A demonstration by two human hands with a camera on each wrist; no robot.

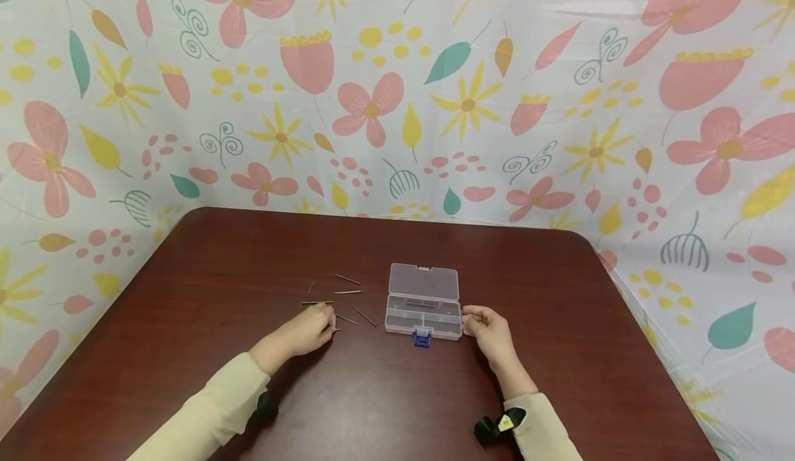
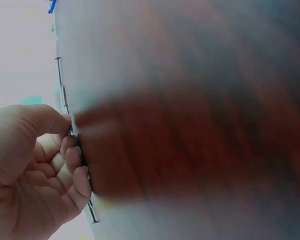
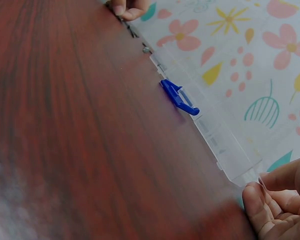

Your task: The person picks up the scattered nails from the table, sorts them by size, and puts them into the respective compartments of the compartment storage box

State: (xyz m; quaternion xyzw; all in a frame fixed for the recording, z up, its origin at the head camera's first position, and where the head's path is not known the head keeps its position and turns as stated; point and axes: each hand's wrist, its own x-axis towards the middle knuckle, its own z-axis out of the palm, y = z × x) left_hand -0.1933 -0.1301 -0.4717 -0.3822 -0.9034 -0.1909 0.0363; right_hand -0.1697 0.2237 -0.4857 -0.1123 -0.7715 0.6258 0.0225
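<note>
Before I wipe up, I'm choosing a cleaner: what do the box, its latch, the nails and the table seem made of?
Box: probably clear plastic, smooth; brown shows through it.
Latch: likely opaque plastic, smooth, evenly blue.
Nails: probably metal; grey, with faint glints.
Table: polished wood or wood-look laminate, I can't tell which; grain streaks and a soft sheen show.
</note>
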